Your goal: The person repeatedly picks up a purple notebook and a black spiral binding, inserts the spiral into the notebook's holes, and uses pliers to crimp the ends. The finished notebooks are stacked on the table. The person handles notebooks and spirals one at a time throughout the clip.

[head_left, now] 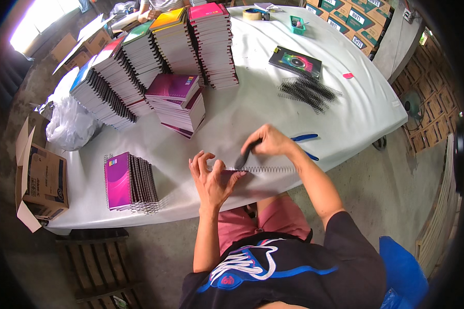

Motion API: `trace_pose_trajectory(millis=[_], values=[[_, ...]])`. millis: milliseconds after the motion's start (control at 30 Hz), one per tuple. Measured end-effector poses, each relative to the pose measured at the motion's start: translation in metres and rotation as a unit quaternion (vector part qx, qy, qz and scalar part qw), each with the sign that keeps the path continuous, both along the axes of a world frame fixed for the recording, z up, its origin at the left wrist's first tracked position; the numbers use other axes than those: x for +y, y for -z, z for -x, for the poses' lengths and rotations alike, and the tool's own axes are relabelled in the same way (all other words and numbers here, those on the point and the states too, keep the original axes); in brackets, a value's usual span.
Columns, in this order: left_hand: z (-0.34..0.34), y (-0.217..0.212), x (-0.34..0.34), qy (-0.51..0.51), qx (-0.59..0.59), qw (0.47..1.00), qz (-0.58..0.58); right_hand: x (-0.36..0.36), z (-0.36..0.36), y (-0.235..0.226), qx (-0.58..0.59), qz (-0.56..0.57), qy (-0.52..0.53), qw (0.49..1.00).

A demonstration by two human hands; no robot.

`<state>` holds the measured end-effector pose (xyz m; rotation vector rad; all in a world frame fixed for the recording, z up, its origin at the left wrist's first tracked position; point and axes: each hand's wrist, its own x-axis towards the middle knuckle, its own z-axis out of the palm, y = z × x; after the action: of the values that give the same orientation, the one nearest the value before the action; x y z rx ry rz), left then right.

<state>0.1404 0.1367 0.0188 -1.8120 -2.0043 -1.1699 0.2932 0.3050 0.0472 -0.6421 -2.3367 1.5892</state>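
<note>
Near the table's front edge, my left hand (211,179) grips a purple notebook (228,176), seen nearly edge-on and partly hidden by the fingers. A thin wire-like spiral coil (273,169) runs along its edge and sticks out to the right. Just above, my right hand (269,141) is closed around a dark, curved, strip-like thing (244,158) whose lower end meets the coil beside my left thumb; its exact kind is unclear. Blue-handled pliers (305,137) lie beside my right wrist, partly covered by the arm.
Left of my hands stands a stack of coil-bound purple notebooks (119,180). Loose purple books (175,86) and tall notebook piles (211,46) rise behind. Black coils (307,93) lie by a black notebook (295,62). A carton (44,175) sits left; someone's hand (148,15) shows far back.
</note>
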Motion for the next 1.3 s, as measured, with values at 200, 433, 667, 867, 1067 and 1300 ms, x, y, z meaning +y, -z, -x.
trace_pose_trajectory(millis=[200,433,667,867,1067,1300], values=[[0.003,-0.001,0.004,-0.005,0.004,1.000,-0.007,-0.007,0.007,-0.002,0.070,0.004,-0.010,0.998],[0.012,0.014,0.006,-0.030,-0.144,0.989,-0.025,-0.013,0.012,-0.003,0.019,-0.046,0.022,0.999],[0.019,0.029,0.014,0.012,-0.256,0.962,-0.098,-0.018,0.017,-0.001,0.034,-0.034,0.029,0.998],[0.028,0.048,0.014,0.028,-0.286,0.954,-0.086,-0.032,0.035,0.000,0.117,-0.007,-0.018,0.993],[0.025,0.053,0.012,0.058,-0.362,0.927,-0.075,-0.038,0.044,-0.003,0.172,-0.030,-0.089,0.981],[0.022,0.048,0.010,0.058,-0.366,0.928,-0.042,-0.035,0.052,-0.002,0.135,-0.014,-0.061,0.989]])
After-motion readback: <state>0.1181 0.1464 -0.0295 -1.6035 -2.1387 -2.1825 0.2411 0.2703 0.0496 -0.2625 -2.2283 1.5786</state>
